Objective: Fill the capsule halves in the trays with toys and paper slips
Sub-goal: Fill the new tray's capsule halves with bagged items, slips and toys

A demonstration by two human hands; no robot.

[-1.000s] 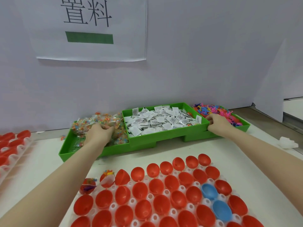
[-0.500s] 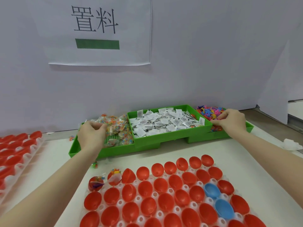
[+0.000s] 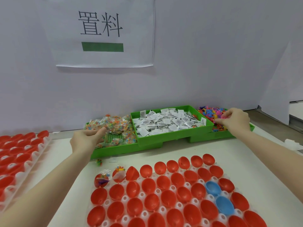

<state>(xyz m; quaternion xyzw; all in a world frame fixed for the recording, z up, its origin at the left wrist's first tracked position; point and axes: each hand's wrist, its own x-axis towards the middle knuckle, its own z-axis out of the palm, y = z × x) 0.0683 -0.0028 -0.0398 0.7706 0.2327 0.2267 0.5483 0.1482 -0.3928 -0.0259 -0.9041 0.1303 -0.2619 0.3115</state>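
A white capsule tray (image 3: 180, 205) close to me holds many red halves and two blue halves (image 3: 213, 188). Two halves at its far left corner (image 3: 101, 179) contain toys. Behind it sit three green trays: bead bags (image 3: 118, 126) on the left, paper slips (image 3: 167, 123) in the middle, small coloured plastic toys (image 3: 209, 112) on the right. My left hand (image 3: 86, 140) grips bead bags at the near left of that pile. My right hand (image 3: 234, 120) pinches a pink toy over the right tray.
A second tray of red halves (image 3: 16, 153) lies at the left edge. One loose toy (image 3: 99, 162) lies on the table before the left green tray (image 3: 114, 149). A crumpled white scrap (image 3: 293, 143) is at the far right. A white wall with a sign stands behind.
My left hand drew back to the pile's near left edge, closing on bags. My right hand shifted right into the toy tray and lifted, pinching a toy.
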